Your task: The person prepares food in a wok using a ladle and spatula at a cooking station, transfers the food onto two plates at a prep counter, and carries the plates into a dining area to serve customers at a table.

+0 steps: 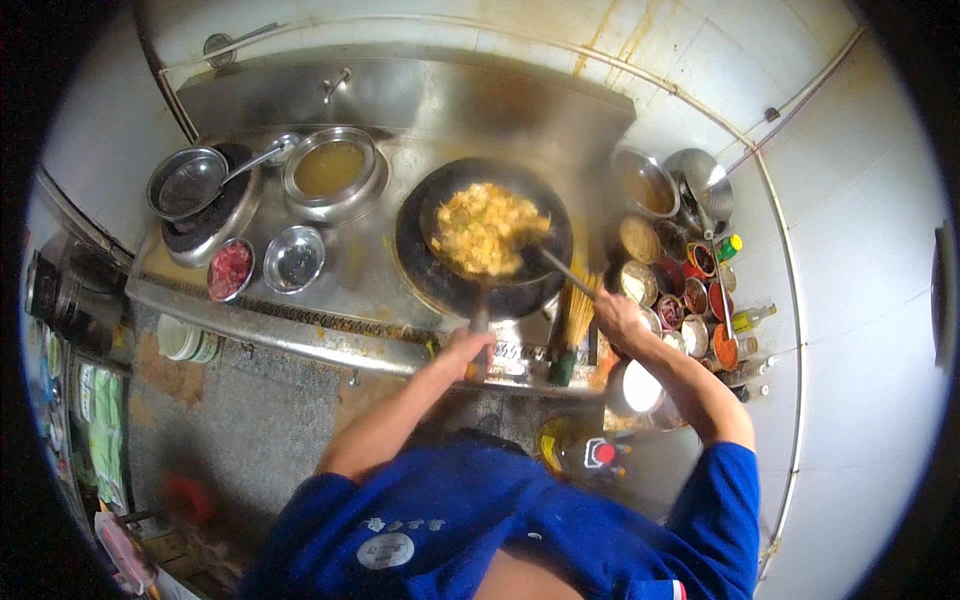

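My left hand (pixel 466 354) grips the handle (pixel 481 311) of a dark wok (pixel 442 259) set over the round burner opening (pixel 409 259). Chopped yellow-brown food (pixel 484 225) lies in the wok. My right hand (pixel 621 319) holds the long handle of a cooking ladle or spatula (pixel 562 268); its blurred head is at the food's right side. Close by the right hand lies a bamboo wok brush (pixel 579 315) with a dark green lower end.
Left on the steel stove (pixel 352 277) are a pot of yellowish liquid (pixel 330 169), a strainer (pixel 187 184), a bowl of raw red meat (pixel 230 270) and a steel bowl (pixel 294 259). Seasoning containers (pixel 696 296) crowd the right. An oil jug (pixel 574 448) stands below the front edge.
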